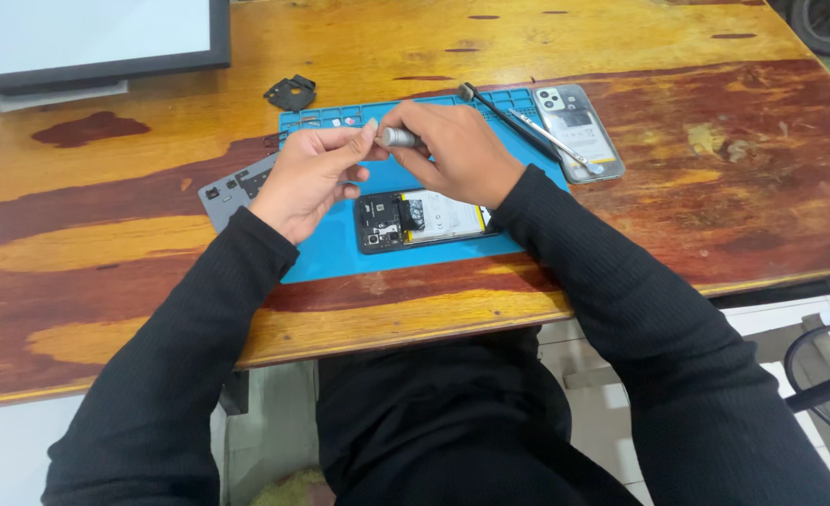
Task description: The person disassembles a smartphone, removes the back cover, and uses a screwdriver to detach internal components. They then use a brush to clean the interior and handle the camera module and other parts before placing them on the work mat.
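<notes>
An opened phone [422, 221] with its back off lies on a blue repair mat [340, 253], its battery and dark board exposed. Above it, my right hand [452, 150] grips a small silver screwdriver [398, 138] by its handle. My left hand [314, 173] pinches the screwdriver's tip end between thumb and fingers. Both hands hover over the mat, just behind the phone. Whatever is at the tip is hidden by my fingers.
A clear phone back cover [579, 131] lies at the mat's right, with tweezers [555, 141] and a dark tool [504, 114] across it. A grey panel [232, 192] sits left of the mat, a black part [291, 93] behind it, and a framed screen [96, 42] at far left.
</notes>
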